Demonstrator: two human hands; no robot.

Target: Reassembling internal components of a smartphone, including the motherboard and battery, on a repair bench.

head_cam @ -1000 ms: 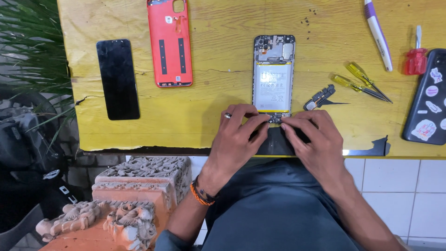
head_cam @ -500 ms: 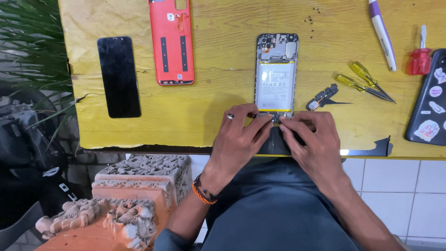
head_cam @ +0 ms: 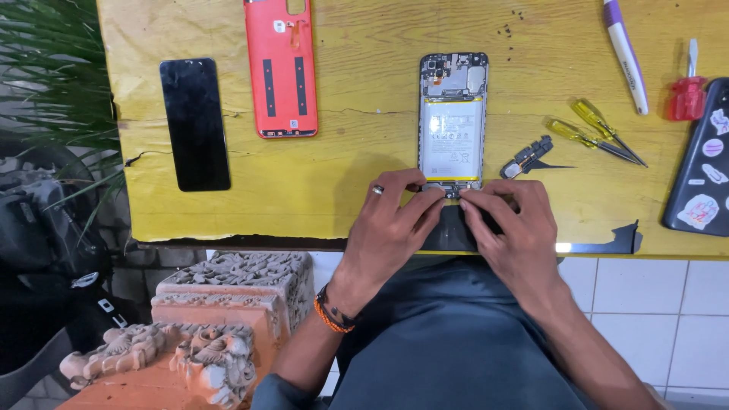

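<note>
Nothing has shifted: both hands' grips, left (head_cam: 395, 220) and right (head_cam: 510, 228), still pinch the opened phone (head_cam: 452, 121) bottom; screwdrivers (head_cam: 596, 137) lie beside

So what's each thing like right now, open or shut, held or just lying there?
Opened phone: back off, battery showing, lower end under both hands.
Left hand: fingertips pressing phone's bottom edge.
Right hand: same.
Red back cover: off, lying inside-up.
Black screen panel: lying flat.
Yellow screwdrivers: lying untouched.

Red back cover (head_cam: 282, 68) on yellow table (head_cam: 364, 159).
</note>
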